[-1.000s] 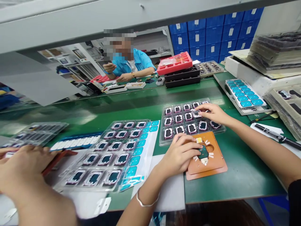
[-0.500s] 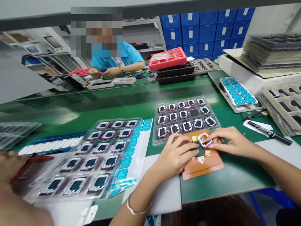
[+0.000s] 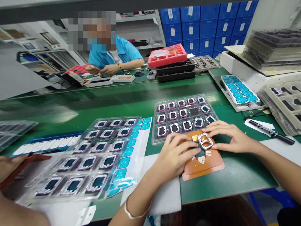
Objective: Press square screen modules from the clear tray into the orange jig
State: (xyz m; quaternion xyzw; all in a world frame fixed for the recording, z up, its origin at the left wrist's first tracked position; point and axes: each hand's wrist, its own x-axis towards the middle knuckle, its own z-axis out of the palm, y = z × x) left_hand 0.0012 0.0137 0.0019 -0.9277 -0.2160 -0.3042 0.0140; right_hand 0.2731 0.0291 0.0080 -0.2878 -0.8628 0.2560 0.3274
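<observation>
Hiding part of the orange fixture (image 3: 207, 164), left hand (image 3: 175, 157) presses it; right hand (image 3: 231, 138) pinches a frame (image 3: 205, 141).

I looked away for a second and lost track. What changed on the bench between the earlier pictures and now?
The right hand left the clear tray, taking one pink-rimmed frame, and brought it down over the orange jig; one tray pocket now sits empty. The left hand stayed pressed on the jig.
</observation>
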